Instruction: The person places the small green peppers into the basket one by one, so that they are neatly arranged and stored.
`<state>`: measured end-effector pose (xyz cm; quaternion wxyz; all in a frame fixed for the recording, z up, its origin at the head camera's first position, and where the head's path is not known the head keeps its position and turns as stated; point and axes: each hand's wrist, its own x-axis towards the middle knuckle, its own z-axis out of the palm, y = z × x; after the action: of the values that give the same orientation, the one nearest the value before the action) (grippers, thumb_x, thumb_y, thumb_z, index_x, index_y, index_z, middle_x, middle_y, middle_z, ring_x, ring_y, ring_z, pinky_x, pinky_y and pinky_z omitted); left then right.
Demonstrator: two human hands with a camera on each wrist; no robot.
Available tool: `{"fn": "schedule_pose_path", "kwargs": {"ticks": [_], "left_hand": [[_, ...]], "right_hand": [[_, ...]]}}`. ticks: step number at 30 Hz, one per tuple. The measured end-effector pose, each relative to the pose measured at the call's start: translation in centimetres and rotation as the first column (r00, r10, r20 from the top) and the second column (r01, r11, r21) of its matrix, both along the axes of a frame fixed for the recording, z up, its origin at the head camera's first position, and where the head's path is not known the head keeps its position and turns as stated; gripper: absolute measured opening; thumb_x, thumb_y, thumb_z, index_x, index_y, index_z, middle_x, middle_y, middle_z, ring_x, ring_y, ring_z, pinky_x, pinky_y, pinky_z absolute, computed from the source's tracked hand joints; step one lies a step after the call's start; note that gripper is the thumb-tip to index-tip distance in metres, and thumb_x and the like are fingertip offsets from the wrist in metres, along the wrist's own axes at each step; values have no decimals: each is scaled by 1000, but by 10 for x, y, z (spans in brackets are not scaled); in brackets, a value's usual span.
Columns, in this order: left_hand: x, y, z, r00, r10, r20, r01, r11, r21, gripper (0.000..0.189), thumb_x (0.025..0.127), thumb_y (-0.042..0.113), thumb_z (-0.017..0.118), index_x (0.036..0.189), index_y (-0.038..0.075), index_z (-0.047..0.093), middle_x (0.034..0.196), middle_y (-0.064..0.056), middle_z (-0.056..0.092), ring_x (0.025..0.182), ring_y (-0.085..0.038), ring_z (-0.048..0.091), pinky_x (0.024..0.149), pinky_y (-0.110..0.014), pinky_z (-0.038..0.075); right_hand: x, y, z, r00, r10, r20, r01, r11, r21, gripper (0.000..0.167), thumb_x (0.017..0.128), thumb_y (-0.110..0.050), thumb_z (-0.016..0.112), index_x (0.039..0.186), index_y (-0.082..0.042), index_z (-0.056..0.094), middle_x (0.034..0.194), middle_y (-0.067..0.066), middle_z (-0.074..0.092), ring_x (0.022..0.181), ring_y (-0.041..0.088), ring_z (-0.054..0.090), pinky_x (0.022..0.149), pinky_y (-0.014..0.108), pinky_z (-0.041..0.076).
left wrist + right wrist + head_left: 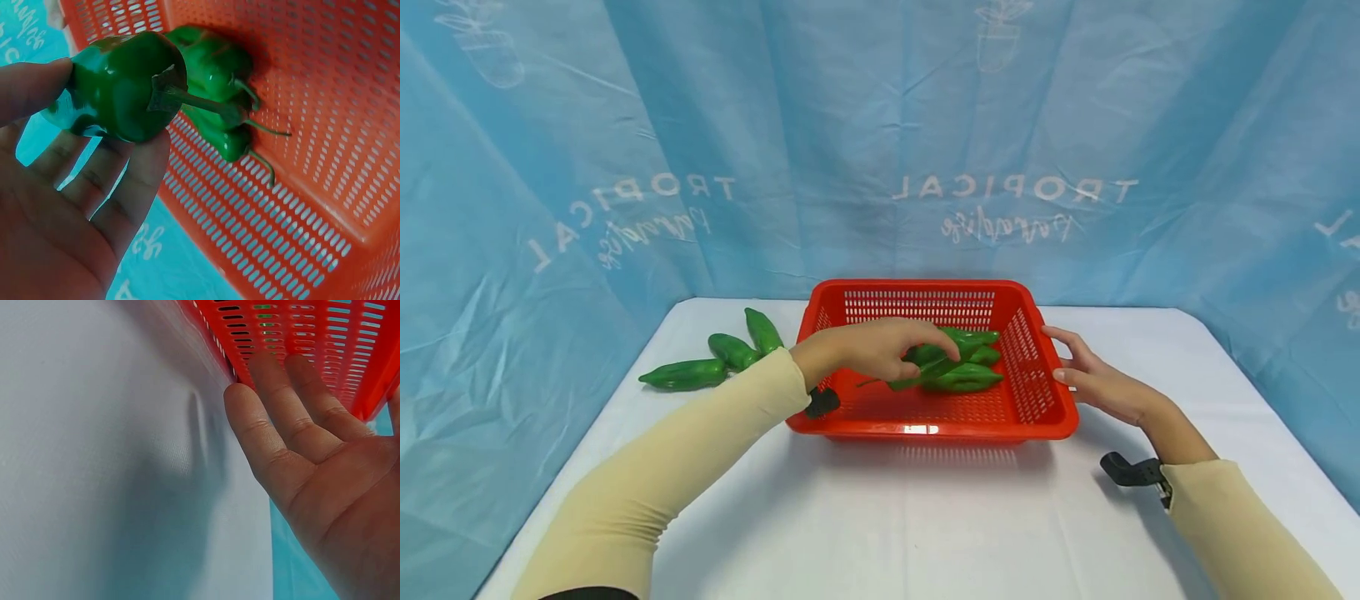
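My left hand (880, 346) is over the red basket (925, 429) and grips a green pepper (119, 81) between thumb and fingers. In the left wrist view its stem points away from the palm, toward the basket's inside. Beneath it, several green peppers (966, 379) lie together toward the right side of the basket floor. At the basket's right wall is my right hand (1105, 387), its fingers extended against the outside. In the right wrist view those fingers (300, 425) lie along the slotted wall, fairly straight, with the thumb mostly out of frame.
Three more green peppers (685, 375) lie on the white tablecloth (880, 533), left of the basket. A blue printed curtain (850, 125) hangs behind the table and along both sides.
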<state>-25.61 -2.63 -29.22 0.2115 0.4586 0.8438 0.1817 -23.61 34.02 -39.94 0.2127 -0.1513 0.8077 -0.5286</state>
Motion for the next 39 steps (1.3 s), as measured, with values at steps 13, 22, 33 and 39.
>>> {"fn": "schedule_pose_path", "kwargs": {"ticks": [13, 22, 33, 39], "left_hand": [[-10, 24, -12, 996, -7, 84, 11, 999, -41, 49, 96, 5, 54, 139, 30, 52, 149, 7, 46, 126, -12, 43, 96, -31, 44], [-21, 40, -30, 994, -39, 99, 53, 989, -137, 50, 96, 4, 56, 139, 30, 52, 150, 6, 43, 131, -14, 42, 99, -31, 44], [-21, 59, -47, 988, -94, 119, 115, 974, -193, 50, 96, 8, 60, 137, 35, 55, 148, 8, 46, 125, -12, 44, 98, -27, 46], [-22, 63, -51, 988, -146, 52, 152, 975, -162, 52, 93, 4, 62, 138, 29, 56, 150, 2, 43, 146, -17, 33, 118, -34, 35]], "right_hand": [[1, 0, 7, 1000, 11, -2, -11, 1000, -3, 72, 100, -28, 49, 155, -27, 2, 152, 29, 30, 118, 9, 56, 97, 60, 51], [3, -2, 6, 1000, 4, 10, -4, 1000, -2, 75, 99, -29, 50, 156, -27, 2, 154, 28, 29, 122, 14, 54, 97, 59, 51], [-1, 2, 2, 1000, 6, 16, -6, 1000, -9, 71, 101, -28, 48, 156, -29, 3, 152, 29, 32, 115, 8, 59, 98, 56, 52], [0, 1, 2, 1000, 4, 15, -4, 1000, -12, 72, 101, -28, 48, 156, -28, 2, 152, 29, 32, 117, 10, 59, 99, 56, 51]]}}
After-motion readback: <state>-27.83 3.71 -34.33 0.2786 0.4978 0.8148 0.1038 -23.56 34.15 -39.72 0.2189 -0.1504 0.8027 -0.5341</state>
